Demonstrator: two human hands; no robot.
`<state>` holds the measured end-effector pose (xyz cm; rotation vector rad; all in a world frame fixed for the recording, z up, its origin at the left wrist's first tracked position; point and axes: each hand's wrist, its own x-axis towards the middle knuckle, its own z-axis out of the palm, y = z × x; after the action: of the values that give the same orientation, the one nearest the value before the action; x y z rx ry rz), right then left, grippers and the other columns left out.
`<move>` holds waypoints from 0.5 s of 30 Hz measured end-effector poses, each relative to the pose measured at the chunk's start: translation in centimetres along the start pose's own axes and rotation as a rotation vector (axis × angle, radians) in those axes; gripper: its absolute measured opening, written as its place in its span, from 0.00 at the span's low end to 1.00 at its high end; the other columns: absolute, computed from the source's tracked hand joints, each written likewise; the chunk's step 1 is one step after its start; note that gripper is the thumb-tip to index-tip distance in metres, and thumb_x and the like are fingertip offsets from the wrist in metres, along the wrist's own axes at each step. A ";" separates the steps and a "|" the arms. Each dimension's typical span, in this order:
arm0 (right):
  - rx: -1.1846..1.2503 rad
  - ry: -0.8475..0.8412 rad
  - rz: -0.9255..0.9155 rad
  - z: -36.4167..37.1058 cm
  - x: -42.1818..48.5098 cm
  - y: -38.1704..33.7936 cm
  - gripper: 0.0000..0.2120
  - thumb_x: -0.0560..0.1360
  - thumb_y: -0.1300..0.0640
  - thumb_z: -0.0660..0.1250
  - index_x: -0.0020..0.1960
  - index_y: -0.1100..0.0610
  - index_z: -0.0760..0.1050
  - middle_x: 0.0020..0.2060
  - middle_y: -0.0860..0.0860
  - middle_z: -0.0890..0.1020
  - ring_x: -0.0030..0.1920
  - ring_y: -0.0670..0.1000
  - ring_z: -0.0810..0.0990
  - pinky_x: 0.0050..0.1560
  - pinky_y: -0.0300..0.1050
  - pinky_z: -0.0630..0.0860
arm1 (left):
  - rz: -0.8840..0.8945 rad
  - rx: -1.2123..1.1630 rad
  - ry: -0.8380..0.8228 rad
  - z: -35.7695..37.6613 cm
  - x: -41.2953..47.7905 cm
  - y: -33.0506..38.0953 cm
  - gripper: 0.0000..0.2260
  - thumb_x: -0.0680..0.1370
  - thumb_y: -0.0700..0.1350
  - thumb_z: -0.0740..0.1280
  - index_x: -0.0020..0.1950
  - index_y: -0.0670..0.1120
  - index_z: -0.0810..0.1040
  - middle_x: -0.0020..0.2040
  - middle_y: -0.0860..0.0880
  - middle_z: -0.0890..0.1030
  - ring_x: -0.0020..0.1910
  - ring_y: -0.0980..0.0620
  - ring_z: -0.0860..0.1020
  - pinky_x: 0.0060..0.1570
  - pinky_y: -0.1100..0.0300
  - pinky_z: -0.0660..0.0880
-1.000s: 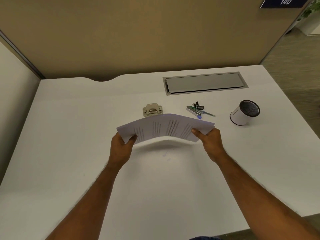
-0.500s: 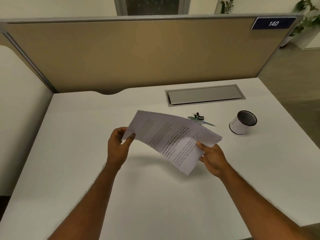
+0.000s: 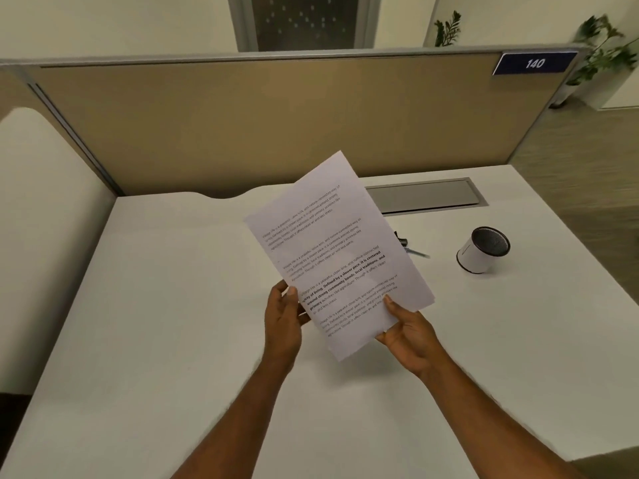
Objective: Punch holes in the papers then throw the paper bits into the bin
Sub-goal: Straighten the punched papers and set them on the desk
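Both hands hold the papers [image 3: 337, 250] up off the white surface [image 3: 166, 305], printed side toward the camera and tilted so the top corner leans away to the left. The left hand [image 3: 283, 323] has its grip closed on the lower left edge of the sheets, thumb on the front and fingers tucked behind. The right hand [image 3: 406, 331] has its grip closed on the lower right edge, thumb pressed on the printed face near the last paragraph, with the fingers hidden behind the paper. The sheets look like a thin stack, since a second edge shows along the bottom right, but how many there are cannot be told.

Beyond the right hand's grip and off to its right stands a small white bin [image 3: 482, 250] with a dark open mouth, tipped slightly toward the camera and well apart from the papers. Between the bin and the papers lie a pen [image 3: 418, 253] and a small dark clip [image 3: 402, 240], partly covered by the sheet's right edge. Farther back from both grips, a grey metal cable flap [image 3: 432, 195] is set into the surface, its left end hidden behind the papers. A tan divider panel [image 3: 276, 126] closes off the far side, with a blue number plate [image 3: 534, 63] reading 140 at its top right corner.
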<state>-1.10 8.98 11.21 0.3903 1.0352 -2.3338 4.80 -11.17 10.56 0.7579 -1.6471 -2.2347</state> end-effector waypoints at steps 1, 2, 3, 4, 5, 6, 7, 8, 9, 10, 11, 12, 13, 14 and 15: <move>0.023 -0.007 0.011 0.0 -0.2 0.3 0.22 0.74 0.63 0.67 0.66 0.52 0.72 0.62 0.56 0.80 0.61 0.56 0.80 0.56 0.62 0.78 | 0.009 0.006 0.016 0.3 0.0 0.2 0.09 0.85 0.47 0.57 0.62 0.50 0.75 0.53 0.50 0.85 0.49 0.51 0.85 0.42 0.60 0.81; 0.041 -0.016 0.020 -0.1 -0.4 0.7 0.22 0.74 0.63 0.67 0.66 0.53 0.72 0.62 0.56 0.80 0.61 0.56 0.80 0.56 0.61 0.79 | 0.015 0.011 0.029 0.5 0.1 0.3 0.09 0.85 0.47 0.57 0.61 0.50 0.74 0.51 0.52 0.85 0.48 0.52 0.84 0.41 0.59 0.81; 0.051 -0.025 0.028 -0.1 -0.6 1.1 0.22 0.74 0.63 0.67 0.66 0.53 0.73 0.62 0.56 0.80 0.61 0.56 0.80 0.56 0.60 0.79 | 0.018 0.021 0.044 0.6 0.1 0.4 0.08 0.85 0.46 0.57 0.59 0.51 0.75 0.49 0.53 0.86 0.46 0.53 0.84 0.41 0.59 0.81; 0.053 -0.028 0.035 -0.2 -0.8 1.4 0.22 0.74 0.63 0.67 0.66 0.53 0.73 0.62 0.56 0.80 0.62 0.56 0.80 0.56 0.58 0.79 | 0.023 0.038 0.061 0.6 0.2 0.6 0.07 0.85 0.46 0.57 0.56 0.51 0.75 0.47 0.53 0.86 0.45 0.54 0.84 0.40 0.58 0.81; 0.049 -0.022 0.039 -0.4 -0.9 1.7 0.22 0.73 0.63 0.68 0.66 0.53 0.73 0.62 0.56 0.80 0.61 0.56 0.80 0.55 0.57 0.80 | 0.030 0.062 0.075 0.6 0.3 0.6 0.07 0.85 0.45 0.58 0.54 0.52 0.75 0.46 0.51 0.85 0.44 0.54 0.83 0.41 0.57 0.80; 0.039 -0.003 0.039 -0.6 -1.0 1.8 0.22 0.72 0.63 0.68 0.66 0.53 0.74 0.61 0.56 0.81 0.60 0.56 0.81 0.52 0.55 0.81 | 0.039 0.087 0.082 0.4 0.4 0.7 0.07 0.85 0.44 0.58 0.53 0.52 0.75 0.47 0.50 0.85 0.43 0.55 0.83 0.41 0.58 0.80; 0.028 0.024 0.038 -0.9 -1.1 1.9 0.22 0.71 0.63 0.69 0.65 0.54 0.75 0.60 0.56 0.81 0.58 0.56 0.82 0.50 0.54 0.81 | 0.051 0.108 0.084 0.2 0.5 0.8 0.07 0.85 0.44 0.58 0.53 0.52 0.75 0.47 0.49 0.84 0.42 0.56 0.83 0.40 0.60 0.79; 0.017 0.047 0.035 -1.2 -1.1 1.7 0.21 0.71 0.62 0.69 0.63 0.54 0.76 0.60 0.56 0.82 0.57 0.55 0.83 0.49 0.52 0.82 | 0.065 0.124 0.085 -0.1 0.6 1.0 0.07 0.85 0.44 0.58 0.53 0.51 0.75 0.47 0.49 0.84 0.41 0.57 0.83 0.39 0.63 0.78; 0.002 0.057 0.031 -1.6 -1.1 1.4 0.18 0.71 0.60 0.69 0.62 0.55 0.78 0.59 0.57 0.82 0.55 0.55 0.83 0.48 0.50 0.82 | 0.076 0.137 0.083 -0.5 0.6 1.1 0.07 0.85 0.44 0.58 0.53 0.51 0.76 0.47 0.49 0.85 0.41 0.58 0.83 0.38 0.64 0.78; -0.021 0.059 0.025 -1.9 -1.1 0.9 0.16 0.72 0.57 0.69 0.59 0.55 0.80 0.57 0.57 0.83 0.54 0.55 0.84 0.48 0.49 0.82 | 0.082 0.152 0.077 -0.9 0.7 1.3 0.07 0.84 0.43 0.58 0.53 0.50 0.76 0.47 0.50 0.85 0.42 0.57 0.84 0.39 0.65 0.79; -0.053 0.063 0.023 -2.2 -1.0 0.3 0.14 0.72 0.53 0.69 0.56 0.55 0.82 0.55 0.57 0.83 0.52 0.55 0.84 0.47 0.49 0.82 | 0.085 0.170 0.066 -1.4 0.7 1.5 0.08 0.84 0.43 0.59 0.53 0.49 0.77 0.47 0.50 0.85 0.42 0.57 0.84 0.39 0.65 0.79; -0.094 0.072 0.028 -2.5 -0.9 -0.4 0.14 0.72 0.49 0.69 0.54 0.56 0.83 0.53 0.56 0.84 0.50 0.54 0.84 0.47 0.49 0.81 | 0.087 0.189 0.050 -2.0 0.7 1.7 0.08 0.84 0.43 0.59 0.53 0.49 0.77 0.47 0.50 0.85 0.42 0.57 0.84 0.39 0.65 0.79; -0.147 0.080 0.035 -2.7 -0.7 -1.1 0.16 0.71 0.46 0.69 0.52 0.56 0.82 0.51 0.56 0.84 0.47 0.54 0.83 0.47 0.50 0.79 | 0.086 0.213 0.030 -2.5 0.7 1.8 0.08 0.84 0.43 0.59 0.53 0.49 0.78 0.47 0.50 0.85 0.42 0.57 0.84 0.39 0.65 0.79; -0.217 0.075 0.042 -2.7 -0.5 -1.7 0.19 0.71 0.44 0.68 0.53 0.57 0.82 0.50 0.56 0.83 0.46 0.54 0.83 0.47 0.50 0.78 | 0.081 0.239 0.009 -3.0 0.7 1.9 0.08 0.84 0.43 0.59 0.53 0.49 0.78 0.47 0.50 0.85 0.42 0.57 0.84 0.39 0.65 0.79; -0.306 0.053 0.048 -2.5 -0.3 -2.1 0.21 0.71 0.42 0.67 0.54 0.58 0.81 0.49 0.57 0.83 0.45 0.54 0.83 0.48 0.50 0.77 | 0.073 0.261 -0.010 -3.5 0.7 2.0 0.08 0.84 0.44 0.59 0.54 0.49 0.78 0.48 0.50 0.86 0.43 0.55 0.85 0.40 0.64 0.80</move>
<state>-2.02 12.17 10.91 0.3534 1.3683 -2.0881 5.95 -15.04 11.50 0.7331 -1.9637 -2.0014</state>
